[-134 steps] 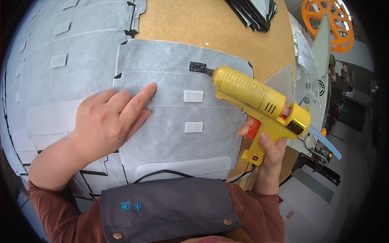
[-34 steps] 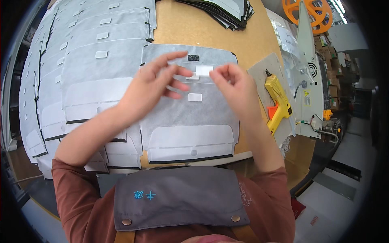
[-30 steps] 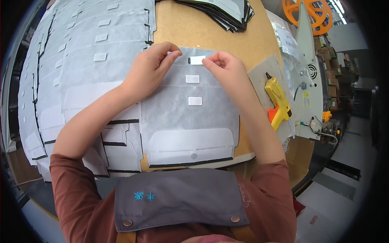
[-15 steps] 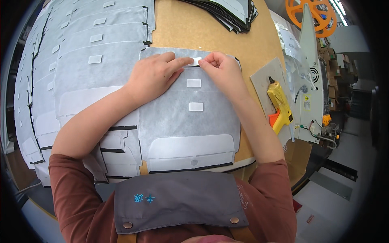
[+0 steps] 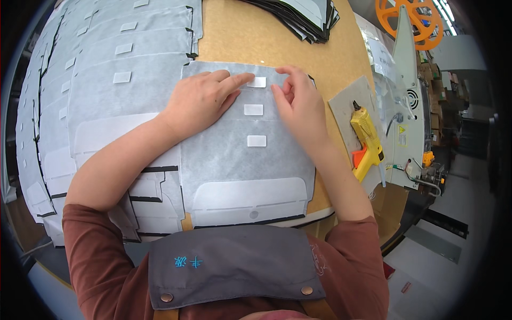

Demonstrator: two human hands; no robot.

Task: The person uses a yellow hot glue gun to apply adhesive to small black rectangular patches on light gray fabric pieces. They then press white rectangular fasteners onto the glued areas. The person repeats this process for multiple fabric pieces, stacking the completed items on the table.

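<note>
A grey fabric-like sheet [image 5: 229,162] lies in front of me, with a paler flap-shaped piece [image 5: 253,194] at its near end. Three small white rectangular tabs sit in a column on it: a far tab [image 5: 259,82], a middle tab [image 5: 253,110] and a near tab [image 5: 256,141]. My left hand [image 5: 205,101] rests on the sheet, its index fingertip touching the left end of the far tab. Just right of that tab is my right hand [image 5: 301,104], thumb and fingers apart, with nothing between them.
Overlapping similar grey sheets [image 5: 101,98] with white tabs cover the left side. Dark-edged sheets [image 5: 306,18] are stacked at the far edge. To the right, a yellow glue gun [image 5: 367,136] lies on a pale board [image 5: 344,101], beside a machine with an orange reel [image 5: 413,24].
My right thumb and fingers, pinched at the far tab's right end before, have parted and moved off to the right. My left hand stays in place on the sheet.
</note>
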